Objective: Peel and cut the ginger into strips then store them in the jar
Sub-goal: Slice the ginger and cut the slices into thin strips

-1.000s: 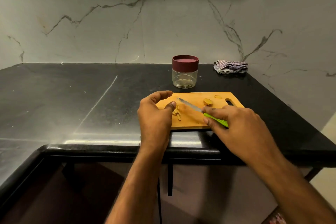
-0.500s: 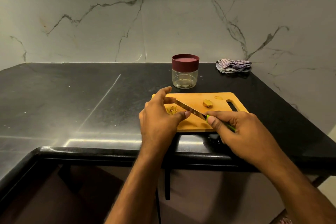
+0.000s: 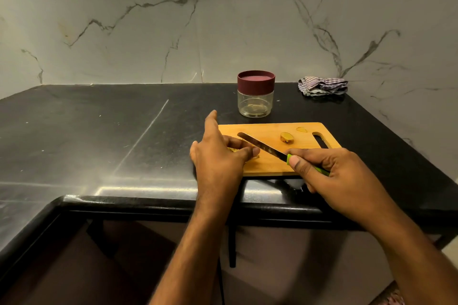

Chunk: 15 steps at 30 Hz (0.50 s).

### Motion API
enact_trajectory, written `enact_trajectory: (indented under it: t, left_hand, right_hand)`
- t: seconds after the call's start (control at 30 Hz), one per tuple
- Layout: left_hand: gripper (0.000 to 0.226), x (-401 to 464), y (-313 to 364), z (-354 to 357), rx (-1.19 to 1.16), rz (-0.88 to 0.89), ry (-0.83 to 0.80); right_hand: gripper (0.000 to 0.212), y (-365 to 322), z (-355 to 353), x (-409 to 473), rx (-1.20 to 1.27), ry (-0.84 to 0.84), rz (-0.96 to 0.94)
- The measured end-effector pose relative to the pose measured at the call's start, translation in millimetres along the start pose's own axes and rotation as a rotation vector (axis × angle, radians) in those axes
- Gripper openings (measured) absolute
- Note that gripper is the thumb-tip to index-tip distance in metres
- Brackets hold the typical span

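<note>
My left hand is now curled over the small heap of ginger strips at the left end of the cutting board, the thumb and fingers closing on them, only the index finger pointing away toward the jar. A second ago the strips lay loose on the board and my fingers only touched them; since then I have gathered them with the flat of the knife, and they are almost hidden under my palm. I cannot tell if they are already lifted from the board.

My right hand is clamped on the green handle of the knife, and the blade lies low over the board, its tip just beside my left fingers.

I judge that this portion is cut and is going to the jar, which stands on the worktop just behind the board. Its dark red lid is on, so it must be opened first. One unfinished ginger piece waits near the board's handle slot, with a small slice behind it, so cutting is not finished.
</note>
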State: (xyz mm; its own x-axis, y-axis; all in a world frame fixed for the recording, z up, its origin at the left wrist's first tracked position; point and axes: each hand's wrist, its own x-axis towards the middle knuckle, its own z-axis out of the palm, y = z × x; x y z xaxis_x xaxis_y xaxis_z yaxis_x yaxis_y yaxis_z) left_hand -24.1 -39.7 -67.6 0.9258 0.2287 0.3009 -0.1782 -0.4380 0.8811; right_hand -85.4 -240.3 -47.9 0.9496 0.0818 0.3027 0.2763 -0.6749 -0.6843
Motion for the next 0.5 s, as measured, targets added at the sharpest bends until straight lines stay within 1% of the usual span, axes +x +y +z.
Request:
enact_trajectory:
  t: [0.07,0.17,0.23,0.37,0.5]
  left_hand:
    - [0.104,-2.3,0.7,-1.0,0.020,0.015,0.021]
    - [0.095,-7.5,9.8,-3.7,0.063,0.019,0.083]
    - [0.087,-11.1,13.7,-5.5,0.045,0.033,0.121]
    - [0.059,-11.6,9.0,-7.0,-0.037,0.057,0.133]
    - [0.031,-10.3,9.5,-6.5,-0.012,0.077,0.131]
  right_hand:
    - [0.031,0.3,-0.4,0.0,0.016,-0.007,-0.002]
    - [0.031,1.7,-0.6,0.4,0.040,0.038,-0.002]
    - [0.031,2.8,0.7,1.0,0.034,0.059,0.008]
    - [0.032,2.5,2.6,1.1,-0.014,0.071,0.016]
    - [0.035,2.3,3.1,1.4,-0.034,0.080,0.027]
